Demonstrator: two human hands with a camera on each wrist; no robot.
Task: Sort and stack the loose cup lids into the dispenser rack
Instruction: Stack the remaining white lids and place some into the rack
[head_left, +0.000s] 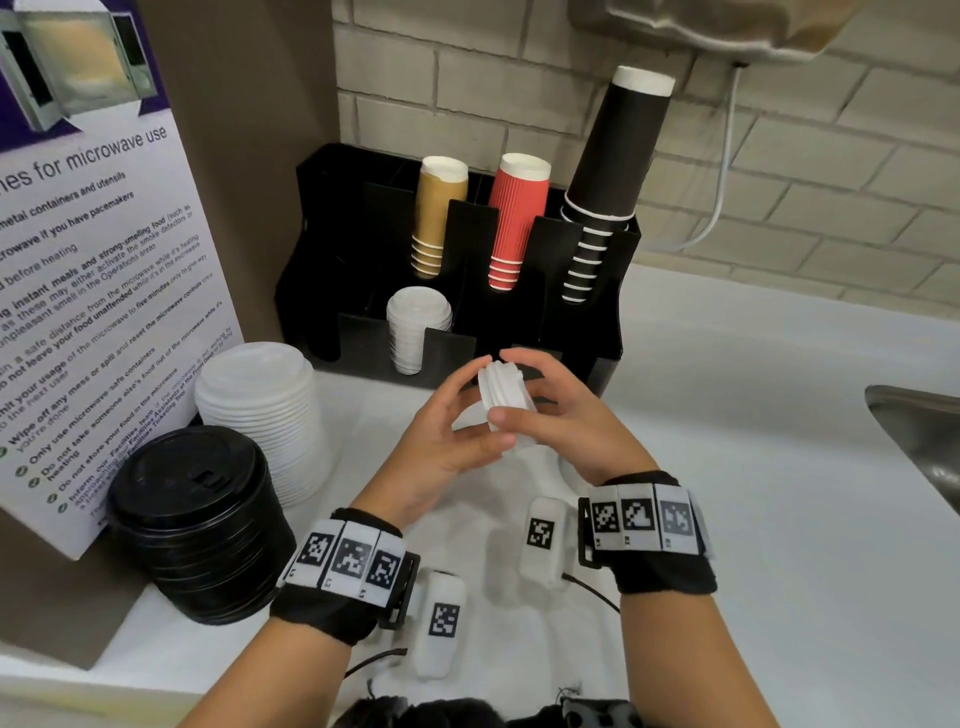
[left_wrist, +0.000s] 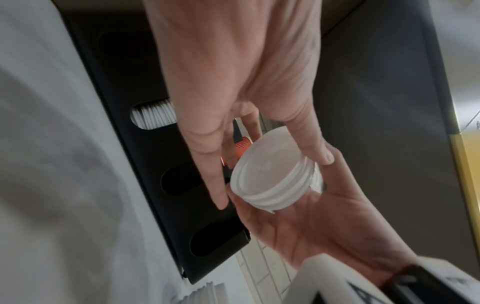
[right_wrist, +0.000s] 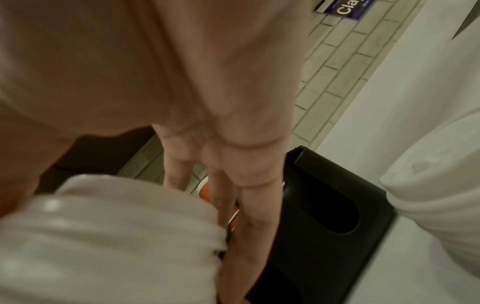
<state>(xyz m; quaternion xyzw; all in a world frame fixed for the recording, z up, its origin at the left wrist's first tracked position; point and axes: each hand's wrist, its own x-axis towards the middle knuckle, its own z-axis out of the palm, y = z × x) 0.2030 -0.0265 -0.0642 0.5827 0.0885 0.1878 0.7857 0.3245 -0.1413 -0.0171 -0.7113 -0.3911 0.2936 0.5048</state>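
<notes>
- Small nested bunch of white lids (head_left: 503, 396) held in the air between both hands, just in front of the black dispenser rack (head_left: 457, 270), above the white counter (head_left: 753, 467).
- Right hand (head_left: 563, 415) has thumb and fingers curled round the bunch's rim; left hand (head_left: 447, 431) cups it from the other side, fingertips on the edges, thumb on the rim.
- Rack's front row: one slot already holds a white lid stack (head_left: 418, 332); the slots beside it look dark, contents can't be told.
- Loose lids not yet racked: tall white pile (head_left: 260, 410) and black pile (head_left: 200, 525), touching each other at the counter's left.
- Handling, judged: thin plastic, very light, flexes if squeezed, slick; nested lids can slip apart or fan. Best hold is across the rim from opposite sides, light pressure, stack kept square.
- Left wrist view shows what head view hides: the ridged rims of roughly three or four nested lids (left_wrist: 272, 179), and the oval cutouts in the rack front.
- Right wrist view is mostly blurred palm and lids; it adds only the rack's end slot (right_wrist: 330, 209) beside the fingers.
- Only the head view shows the loose piles and cup columns.
</notes>
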